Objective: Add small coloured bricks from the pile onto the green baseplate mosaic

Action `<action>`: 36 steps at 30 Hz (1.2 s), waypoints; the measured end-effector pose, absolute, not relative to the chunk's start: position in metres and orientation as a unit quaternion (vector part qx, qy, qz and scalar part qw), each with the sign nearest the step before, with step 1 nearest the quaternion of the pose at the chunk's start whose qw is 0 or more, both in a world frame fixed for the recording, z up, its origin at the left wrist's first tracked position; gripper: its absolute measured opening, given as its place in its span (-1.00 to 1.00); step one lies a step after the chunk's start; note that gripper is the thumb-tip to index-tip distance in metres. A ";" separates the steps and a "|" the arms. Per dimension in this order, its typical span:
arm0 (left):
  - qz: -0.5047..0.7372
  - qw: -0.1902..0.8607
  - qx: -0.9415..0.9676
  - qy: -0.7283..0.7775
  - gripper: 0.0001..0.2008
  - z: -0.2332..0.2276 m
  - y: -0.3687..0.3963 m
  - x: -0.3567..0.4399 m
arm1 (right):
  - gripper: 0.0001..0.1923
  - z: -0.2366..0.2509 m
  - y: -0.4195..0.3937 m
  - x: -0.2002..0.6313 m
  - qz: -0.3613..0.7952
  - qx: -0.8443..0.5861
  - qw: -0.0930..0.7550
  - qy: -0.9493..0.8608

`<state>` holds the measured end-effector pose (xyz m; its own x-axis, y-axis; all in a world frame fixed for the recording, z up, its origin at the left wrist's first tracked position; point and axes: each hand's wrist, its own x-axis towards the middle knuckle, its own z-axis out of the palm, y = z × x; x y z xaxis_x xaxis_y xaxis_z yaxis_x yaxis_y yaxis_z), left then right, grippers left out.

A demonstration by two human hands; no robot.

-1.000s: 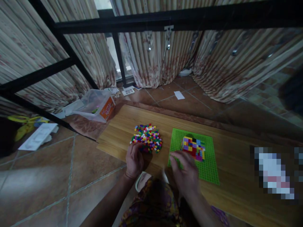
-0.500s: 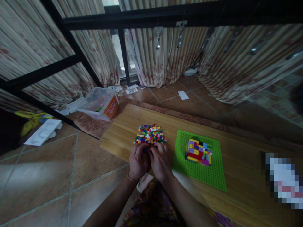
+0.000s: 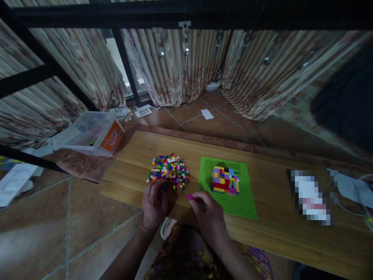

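Between the thumb and fingertips of my right hand (image 3: 210, 217) is a small magenta toy brick (image 3: 190, 197), held just above the table at the left edge of the green baseplate (image 3: 247, 202). My left hand (image 3: 154, 206) rests at the near edge of a pile of small mixed-colour bricks (image 3: 171, 169). Its fingers are curled downward and pressed together; whatever they may hold is hidden. On the baseplate stands a low block-shaped build (image 3: 224, 181) of red, yellow, purple and blue bricks.
Everything lies on a long wooden table (image 3: 274, 233). A clear plastic box (image 3: 78, 136) with an orange label stands beyond its left end. To the right are a blurred-out object (image 3: 311, 198) and a pale item with cables (image 3: 352, 190). A dark frame crosses above.
My right hand has left the pile and moved right, toward the baseplate, with a magenta brick showing in its fingers. My left hand stays by the pile. The whole view has turned right.
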<state>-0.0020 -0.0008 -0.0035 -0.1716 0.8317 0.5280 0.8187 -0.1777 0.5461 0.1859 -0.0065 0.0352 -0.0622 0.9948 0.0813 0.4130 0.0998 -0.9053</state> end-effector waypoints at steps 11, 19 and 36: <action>0.396 0.007 0.655 0.644 -0.79 -0.004 0.002 -0.004 | -0.73 0.031 0.013 0.292 0.255 -0.659 0.489 -0.511; 0.388 0.009 0.667 0.636 -0.81 -0.001 0.005 -0.003 | -0.80 0.025 0.036 0.305 0.221 -0.620 0.474 -0.584; 0.378 0.001 0.670 0.639 -0.81 -0.006 0.006 -0.005 | -0.63 0.010 0.042 0.299 0.412 -0.601 0.594 -0.342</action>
<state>-0.0048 0.0057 -0.0057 -0.1021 0.8568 0.5055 0.8559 -0.1833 0.4836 0.2989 0.0417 0.0101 0.4275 0.8996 -0.0890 -0.0784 -0.0611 -0.9950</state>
